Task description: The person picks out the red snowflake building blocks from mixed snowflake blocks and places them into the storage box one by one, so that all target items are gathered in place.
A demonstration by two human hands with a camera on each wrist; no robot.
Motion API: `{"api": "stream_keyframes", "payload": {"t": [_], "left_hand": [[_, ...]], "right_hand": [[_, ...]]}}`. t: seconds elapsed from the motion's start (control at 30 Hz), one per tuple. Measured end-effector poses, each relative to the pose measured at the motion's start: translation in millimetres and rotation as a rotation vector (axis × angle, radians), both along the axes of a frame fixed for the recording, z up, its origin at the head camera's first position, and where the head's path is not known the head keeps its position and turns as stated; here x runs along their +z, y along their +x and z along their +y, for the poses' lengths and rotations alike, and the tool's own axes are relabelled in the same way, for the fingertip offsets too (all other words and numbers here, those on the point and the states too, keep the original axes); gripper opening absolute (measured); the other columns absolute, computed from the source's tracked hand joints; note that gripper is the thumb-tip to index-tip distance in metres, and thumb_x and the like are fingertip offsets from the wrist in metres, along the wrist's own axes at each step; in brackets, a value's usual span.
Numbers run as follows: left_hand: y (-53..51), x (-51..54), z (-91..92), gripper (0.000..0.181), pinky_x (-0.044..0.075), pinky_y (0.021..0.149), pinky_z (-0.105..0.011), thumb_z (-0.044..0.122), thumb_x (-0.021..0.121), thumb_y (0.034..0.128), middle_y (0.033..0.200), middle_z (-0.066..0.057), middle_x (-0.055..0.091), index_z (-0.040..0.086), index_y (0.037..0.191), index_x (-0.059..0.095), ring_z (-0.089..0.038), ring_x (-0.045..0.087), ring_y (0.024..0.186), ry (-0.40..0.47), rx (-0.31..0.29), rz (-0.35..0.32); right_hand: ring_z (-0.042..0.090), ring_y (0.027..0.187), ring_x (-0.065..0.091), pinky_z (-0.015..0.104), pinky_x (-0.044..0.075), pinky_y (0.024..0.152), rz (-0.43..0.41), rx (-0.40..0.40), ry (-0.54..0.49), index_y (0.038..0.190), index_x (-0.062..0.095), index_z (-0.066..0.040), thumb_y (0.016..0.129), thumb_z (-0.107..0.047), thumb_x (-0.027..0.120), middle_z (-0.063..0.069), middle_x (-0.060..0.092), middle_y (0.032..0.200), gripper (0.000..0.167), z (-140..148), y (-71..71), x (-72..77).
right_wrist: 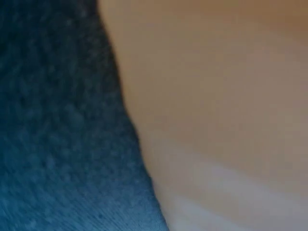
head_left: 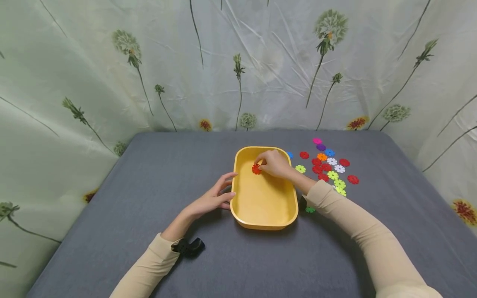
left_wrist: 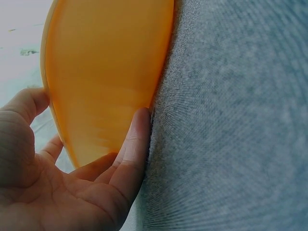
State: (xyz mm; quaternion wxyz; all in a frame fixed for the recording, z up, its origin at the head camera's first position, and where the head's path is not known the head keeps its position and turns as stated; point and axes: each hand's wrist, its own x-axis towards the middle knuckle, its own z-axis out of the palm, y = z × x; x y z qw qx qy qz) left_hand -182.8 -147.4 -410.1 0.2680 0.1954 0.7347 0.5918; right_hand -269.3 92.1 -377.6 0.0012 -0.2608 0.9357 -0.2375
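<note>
The right grip [head_left: 275, 164] pinches a red notched disc [head_left: 256, 169] between thumb and fingers, inside the yellow tub [head_left: 262, 203], toward its far end; whether the disc touches the bottom I can't tell. The left grip [head_left: 213, 198] is unclenched, spread fingers against the tub's left side and rim. Right of the tub, loose discs [head_left: 326, 167] in red, yellow-green, white, blue, orange, purple and pink lie scattered on the grey counter [head_left: 179, 161], a flower-patterned curtain [head_left: 275, 82] behind
</note>
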Motion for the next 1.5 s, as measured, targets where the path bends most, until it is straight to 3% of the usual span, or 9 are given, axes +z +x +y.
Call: {"api": "stream_keyframes", "payload": {"t": [0.27,0.5,0.8,1.1,1.5], "left_hand": [[-0.7,0.3,0.7,0.061,0.055,0.087,-0.038,0.023,0.050,0.0975,0.155,-0.016,0.013,0.029,0.146,0.013,-0.037,0.047,0.126,-0.011,-0.001,0.008],[-0.6,0.2,1.1,0.060,0.055,0.088,-0.039,0.021,0.049,0.0978,0.155,-0.016,0.013,0.030,0.146,0.014,-0.038,0.046,0.128,-0.010,-0.002,0.009],[-1.1,-0.3,1.1,0.061,0.055,0.088,-0.039,0.024,0.050,0.0971,0.155,-0.016,0.014,0.029,0.146,0.014,-0.038,0.046,0.128,0.006,-0.005,0.001],[-0.7,-0.1,0.5,0.062,0.055,0.089,-0.039,0.027,0.051,0.0966,0.155,-0.016,0.015,0.031,0.146,0.014,-0.037,0.046,0.128,-0.010,-0.002,0.002],[0.9,2.2,0.4,0.061,0.054,0.089,-0.040,0.021,0.048,0.0980,0.155,-0.016,0.014,0.031,0.146,0.013,-0.038,0.045,0.129,-0.018,0.002,0.001]], "right_hand": [[0.018,0.070,0.064,0.021,0.047,0.061,-0.043,-0.048,0.027,0.099,0.072,-0.003,0.083,-0.006,0.067,0.012,0.073,0.087,0.017,-2.2,-2.3,-0.7],[0.019,0.071,0.064,0.023,0.049,0.063,-0.061,-0.040,0.012,0.101,0.071,-0.002,0.082,-0.006,0.068,0.013,0.073,0.087,0.019,-1.3,-3.4,-3.4],[0.018,0.073,0.061,0.027,0.050,0.069,-0.083,0.018,0.018,0.081,0.072,-0.005,0.077,-0.007,0.073,0.008,0.072,0.079,0.005,0.3,0.1,-3.1],[0.024,0.089,0.066,0.033,0.055,0.080,-0.109,0.060,0.030,0.095,0.074,-0.001,0.079,-0.006,0.071,0.013,0.073,0.096,0.017,0.2,1.2,-1.9],[0.025,0.091,0.065,0.034,0.054,0.080,-0.110,0.092,0.041,0.101,0.072,-0.001,0.079,-0.003,0.068,0.014,0.071,0.102,0.023,-1.2,-0.4,-1.4]]}}
